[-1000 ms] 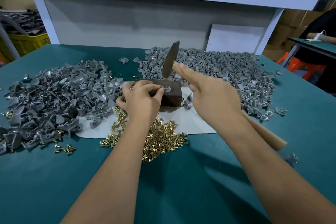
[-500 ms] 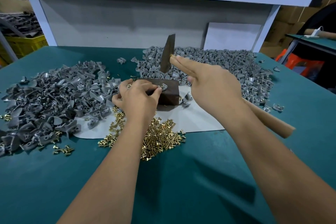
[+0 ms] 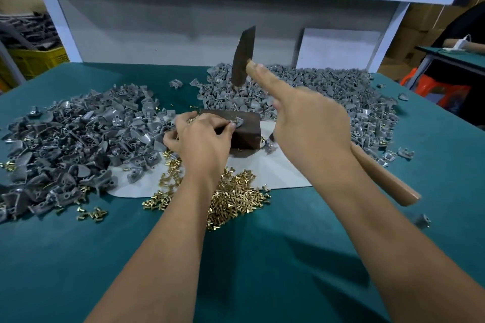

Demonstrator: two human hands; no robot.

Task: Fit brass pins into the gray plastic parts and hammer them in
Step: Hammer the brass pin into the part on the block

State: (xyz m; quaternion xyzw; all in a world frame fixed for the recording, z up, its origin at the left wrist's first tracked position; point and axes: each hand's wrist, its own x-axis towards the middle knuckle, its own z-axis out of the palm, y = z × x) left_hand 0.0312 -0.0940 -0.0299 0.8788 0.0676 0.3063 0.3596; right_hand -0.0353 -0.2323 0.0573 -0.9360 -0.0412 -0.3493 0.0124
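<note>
Teal table [image 3: 262, 270]: foreground. Brass pins [image 3: 236, 202]: loose heap near the front edge of a white sheet [image 3: 286, 173]. Left hand [image 3: 202, 139]: fingertips pinching a gray plastic part [image 3: 237, 122] on top of a dark block [image 3: 246, 134]. Right hand [image 3: 309, 123]: fingers curled round the wooden handle, index finger extended along it; hammer [image 3: 242, 57] raised above the block. Gray parts: left pile [image 3: 73, 139]; far right pile [image 3: 328, 92].
</note>
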